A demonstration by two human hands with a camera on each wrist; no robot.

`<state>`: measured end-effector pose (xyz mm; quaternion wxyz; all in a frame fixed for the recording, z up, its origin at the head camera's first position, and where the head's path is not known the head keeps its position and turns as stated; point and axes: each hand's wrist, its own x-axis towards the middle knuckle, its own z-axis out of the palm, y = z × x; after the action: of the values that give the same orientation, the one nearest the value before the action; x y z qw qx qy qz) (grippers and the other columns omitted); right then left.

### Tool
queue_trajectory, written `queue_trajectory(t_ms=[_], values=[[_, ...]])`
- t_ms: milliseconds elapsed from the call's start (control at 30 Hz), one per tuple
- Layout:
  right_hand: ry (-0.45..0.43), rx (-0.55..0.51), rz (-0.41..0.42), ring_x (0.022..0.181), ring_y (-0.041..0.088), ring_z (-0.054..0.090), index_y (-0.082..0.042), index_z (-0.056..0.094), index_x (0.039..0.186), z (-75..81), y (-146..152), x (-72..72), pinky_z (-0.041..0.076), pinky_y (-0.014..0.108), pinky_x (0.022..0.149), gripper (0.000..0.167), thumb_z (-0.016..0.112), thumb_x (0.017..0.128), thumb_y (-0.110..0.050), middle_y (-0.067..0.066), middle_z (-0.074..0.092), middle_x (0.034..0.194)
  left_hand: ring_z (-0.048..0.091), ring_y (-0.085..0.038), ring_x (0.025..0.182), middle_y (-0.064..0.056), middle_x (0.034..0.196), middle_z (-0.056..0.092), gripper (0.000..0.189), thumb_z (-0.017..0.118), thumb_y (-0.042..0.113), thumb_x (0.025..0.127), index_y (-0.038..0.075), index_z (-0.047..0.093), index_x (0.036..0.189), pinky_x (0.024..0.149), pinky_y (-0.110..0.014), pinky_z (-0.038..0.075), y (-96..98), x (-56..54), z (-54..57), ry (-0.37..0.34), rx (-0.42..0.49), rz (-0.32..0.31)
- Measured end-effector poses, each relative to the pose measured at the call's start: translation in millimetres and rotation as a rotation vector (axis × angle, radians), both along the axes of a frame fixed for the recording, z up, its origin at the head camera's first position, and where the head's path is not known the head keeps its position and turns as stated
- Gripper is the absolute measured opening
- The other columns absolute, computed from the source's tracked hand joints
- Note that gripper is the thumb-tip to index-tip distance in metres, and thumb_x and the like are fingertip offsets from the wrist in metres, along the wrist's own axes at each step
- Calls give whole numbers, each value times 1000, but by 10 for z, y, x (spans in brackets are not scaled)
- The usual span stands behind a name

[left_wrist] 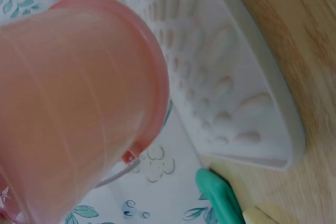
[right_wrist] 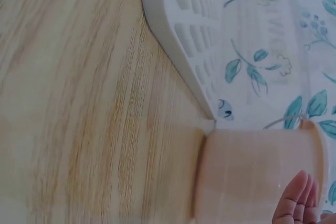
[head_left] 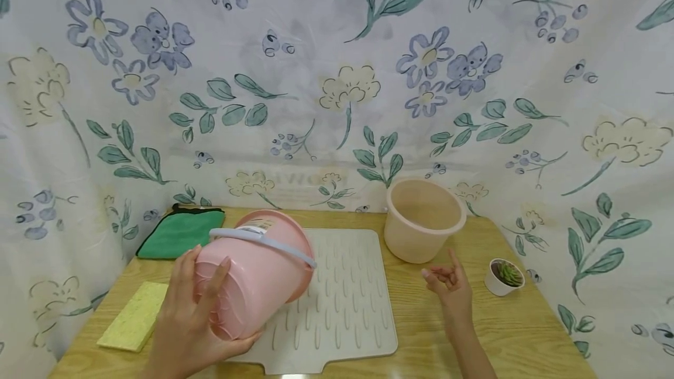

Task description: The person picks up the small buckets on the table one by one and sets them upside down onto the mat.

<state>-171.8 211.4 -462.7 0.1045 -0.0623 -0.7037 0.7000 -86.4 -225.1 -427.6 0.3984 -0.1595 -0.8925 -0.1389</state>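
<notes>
Two hands in play here, but only one's got a load: the left hand (head_left: 184, 320) grips the pink bucket (head_left: 265, 285) round its base, fingers and thumb spread wide. Bucket's tipped over above the white ribbed mat (head_left: 363, 297), mouth aimed at roughly 2 o'clock, pale handle (head_left: 260, 237) lying across its side; can't tell if the rim touches the mat. Right hand (head_left: 451, 286) is out at the bucket's 3 o'clock, holding nothing, index finger out and the others loosely bent. Just off it at 11 o'clock, the peach tub (head_left: 416, 244) stands upright on the worktop (head_left: 426, 338). I'd call this the moving-the-bucket step, not the setting-down one. Next move, my guess: keep that base grip firm, turn the bucket upright or finish tipping it, and keep the right hand clear of the tub's rim.
</notes>
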Motion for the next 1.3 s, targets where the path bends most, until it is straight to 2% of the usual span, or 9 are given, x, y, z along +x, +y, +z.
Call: queue_trajectory(t_ms=[100, 167, 333, 667, 800, 900, 1033, 1167, 1300], values=[[-7, -27, -22, 92, 1, 59, -19, 19, 160, -12, 34, -32, 53, 16, 78, 84, 69, 93, -9, -13, 61, 100, 35, -48, 133, -30, 151, 35, 111, 45, 95, 65, 18, 47, 145, 83, -69, 49, -26, 15, 12, 21, -11, 12], [-12, -54, -33, 92, 1, 60, -20, 19, 160, -21, 61, -57, 53, 16, 78, 83, 69, 93, -10, -11, 62, 100, 36, -49, 132, -31, 149, 37, 111, 45, 95, 65, 16, 49, 143, 100, -59, 44, -48, 12, 11, 70, -8, 4], [-29, -116, -61, 92, 2, 61, -22, 18, 160, 11, 151, -110, 54, 17, 80, 83, 68, 94, -12, -10, 59, 99, 38, -50, 130, -31, 147, 40, 108, 46, 93, 66, 15, 53, 141, 118, -25, 9, -102, 31, 20, 110, -11, 1], [-6, -130, -163, 86, 3, 62, -21, 12, 161, 124, 378, -341, 53, 14, 75, 88, 70, 93, -17, -12, 59, 95, 36, -49, 133, -30, 150, 36, 110, 44, 95, 65, 19, 51, 144, 118, -26, 5, -181, 127, 64, 35, -56, 53], [1, -149, -181, 84, 0, 61, -21, 9, 161, 133, 436, -414, 53, 13, 74, 91, 70, 93, -15, -13, 59, 93, 36, -49, 132, -30, 150, 36, 110, 44, 95, 64, 19, 51, 144, 118, -43, 24, -217, 161, 74, 15, -63, 71], [-22, -151, -186, 84, 0, 61, -23, 9, 161, 138, 463, -443, 53, 13, 75, 92, 70, 93, -17, -12, 58, 93, 36, -49, 133, -30, 150, 36, 109, 43, 95, 64, 20, 52, 143, 99, -66, 43, -231, 189, 91, -11, -72, 88], [-43, -151, -183, 83, 0, 62, -26, 9, 161, 151, 481, -464, 53, 13, 77, 92, 71, 92, -19, -12, 56, 91, 33, -50, 134, -30, 152, 33, 110, 39, 97, 64, 21, 51, 143, 79, -71, 48, -249, 225, 123, -53, -89, 112], [-36, -149, -172, 83, 0, 62, -26, 8, 161, 164, 484, -484, 53, 13, 77, 93, 71, 93, -20, -13, 57, 90, 32, -52, 134, -30, 152, 32, 111, 37, 97, 64, 22, 49, 144, 85, -72, 45, -273, 244, 140, -57, -100, 117], [-10, -158, -177, 83, -1, 63, -23, 9, 161, 177, 471, -526, 53, 13, 76, 91, 70, 93, -19, -13, 58, 89, 35, -53, 132, -32, 149, 36, 108, 41, 95, 65, 19, 52, 142, 115, -54, 27, -300, 223, 136, 34, -94, 80]])
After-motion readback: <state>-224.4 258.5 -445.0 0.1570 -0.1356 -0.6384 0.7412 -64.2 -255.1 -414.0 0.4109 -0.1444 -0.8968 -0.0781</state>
